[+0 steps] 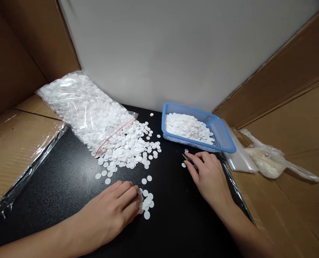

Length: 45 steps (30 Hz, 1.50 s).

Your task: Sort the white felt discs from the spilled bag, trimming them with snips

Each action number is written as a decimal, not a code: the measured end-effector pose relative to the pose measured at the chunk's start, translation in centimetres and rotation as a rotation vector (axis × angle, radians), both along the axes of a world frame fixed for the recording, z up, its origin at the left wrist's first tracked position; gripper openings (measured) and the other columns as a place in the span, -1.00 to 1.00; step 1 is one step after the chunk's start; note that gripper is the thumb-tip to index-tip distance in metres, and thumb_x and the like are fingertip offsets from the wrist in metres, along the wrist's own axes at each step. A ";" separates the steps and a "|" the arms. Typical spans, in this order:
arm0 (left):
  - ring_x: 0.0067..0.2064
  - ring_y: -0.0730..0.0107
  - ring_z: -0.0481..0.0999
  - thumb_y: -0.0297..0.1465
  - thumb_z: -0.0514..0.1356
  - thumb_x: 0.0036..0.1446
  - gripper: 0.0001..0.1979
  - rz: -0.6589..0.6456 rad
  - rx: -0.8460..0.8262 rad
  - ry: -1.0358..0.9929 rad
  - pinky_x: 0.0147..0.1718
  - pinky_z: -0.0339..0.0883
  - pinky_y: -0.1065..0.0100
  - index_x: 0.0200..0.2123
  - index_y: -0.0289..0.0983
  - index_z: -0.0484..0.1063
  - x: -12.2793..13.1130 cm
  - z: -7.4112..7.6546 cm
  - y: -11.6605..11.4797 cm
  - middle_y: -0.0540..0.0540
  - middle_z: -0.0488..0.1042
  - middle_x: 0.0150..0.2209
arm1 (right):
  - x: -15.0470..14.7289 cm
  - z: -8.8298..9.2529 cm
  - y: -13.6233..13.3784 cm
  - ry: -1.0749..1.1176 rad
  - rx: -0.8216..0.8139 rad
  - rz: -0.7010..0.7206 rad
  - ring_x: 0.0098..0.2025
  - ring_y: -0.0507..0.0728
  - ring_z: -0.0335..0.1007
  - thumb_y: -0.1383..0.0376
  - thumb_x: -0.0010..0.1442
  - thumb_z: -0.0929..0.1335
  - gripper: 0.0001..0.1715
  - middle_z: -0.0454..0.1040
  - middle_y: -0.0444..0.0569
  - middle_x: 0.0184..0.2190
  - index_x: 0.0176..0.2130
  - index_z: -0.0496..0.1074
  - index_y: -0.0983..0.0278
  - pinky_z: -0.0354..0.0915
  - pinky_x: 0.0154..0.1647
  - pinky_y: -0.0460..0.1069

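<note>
My left hand rests on the black table with its fingers curled together beside a small group of white discs; what its fingertips hold, if anything, is hidden. In my right hand is a small pointed metal tool, its tip between two loose white discs. A blue basket stands just beyond my right hand and holds a heap of white discs. To the left, a clear bag full of such discs lies with its red-striped mouth towards a spilled pile.
Cardboard borders the right side, with a flat clear plastic bag and a knotted bag of something pale. More cardboard is on the left. A grey-white wall rises behind the table.
</note>
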<state>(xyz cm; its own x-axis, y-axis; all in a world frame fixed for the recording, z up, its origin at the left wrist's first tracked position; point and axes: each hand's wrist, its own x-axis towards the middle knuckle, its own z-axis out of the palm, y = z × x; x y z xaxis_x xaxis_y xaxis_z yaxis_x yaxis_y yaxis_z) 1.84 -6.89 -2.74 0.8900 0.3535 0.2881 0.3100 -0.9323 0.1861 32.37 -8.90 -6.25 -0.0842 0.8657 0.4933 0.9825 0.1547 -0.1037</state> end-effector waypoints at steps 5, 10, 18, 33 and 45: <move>0.02 0.10 0.52 -0.41 0.03 0.39 -0.73 0.129 -0.081 -0.065 -0.05 0.47 0.13 -0.02 -0.31 0.49 0.3 -1.1 1.4 -0.23 0.54 0.00 | -5.2 1.3 0.7 0.296 -0.219 0.291 -0.19 0.17 0.35 0.35 0.37 0.29 -0.78 0.44 0.02 -0.26 -0.06 0.50 0.29 0.36 -0.16 0.06; 0.24 -0.01 0.38 -0.32 0.11 0.35 -0.63 0.176 -0.057 -0.050 0.13 0.38 -0.01 0.15 -0.33 0.39 -0.1 -2.5 2.4 -0.27 0.42 0.21 | -8.6 1.1 2.4 0.277 -0.250 0.389 -0.17 0.19 0.38 0.37 0.34 0.30 -0.74 0.46 0.05 -0.24 -0.01 0.48 0.30 0.38 -0.12 0.12; 0.01 0.16 0.51 -0.41 0.09 0.35 -0.80 0.122 -0.279 -0.141 -0.04 0.38 0.18 -0.13 -0.22 0.53 -0.2 -1.1 2.1 -0.12 0.59 -0.13 | -7.8 1.7 1.6 0.539 -0.340 0.394 -0.34 0.08 0.42 0.36 0.31 0.32 -0.85 0.47 -0.07 -0.38 -0.28 0.50 0.24 0.36 -0.32 -0.04; -0.11 0.25 0.52 -0.53 0.17 0.17 -0.82 0.241 -0.700 -0.182 -0.14 0.35 0.25 -0.15 -0.23 0.45 5.2 1.8 6.0 -0.08 0.53 -0.15 | -7.4 3.6 4.0 0.664 -0.621 0.192 -0.52 -0.01 0.25 0.39 0.09 0.39 -0.89 0.37 -0.23 -0.56 -0.45 0.38 0.25 0.12 -0.52 -0.11; -0.36 0.50 0.50 -0.50 0.34 -0.03 -0.85 0.338 -1.486 -0.593 -0.28 0.42 0.40 -0.33 -0.33 0.47 10.5 1.3 6.5 0.00 0.52 -0.40 | 1.6 2.9 0.2 0.357 -0.141 -0.051 -0.31 0.20 0.43 0.20 0.27 0.31 -0.82 0.49 0.01 -0.36 -0.31 0.43 0.23 0.34 -0.29 0.09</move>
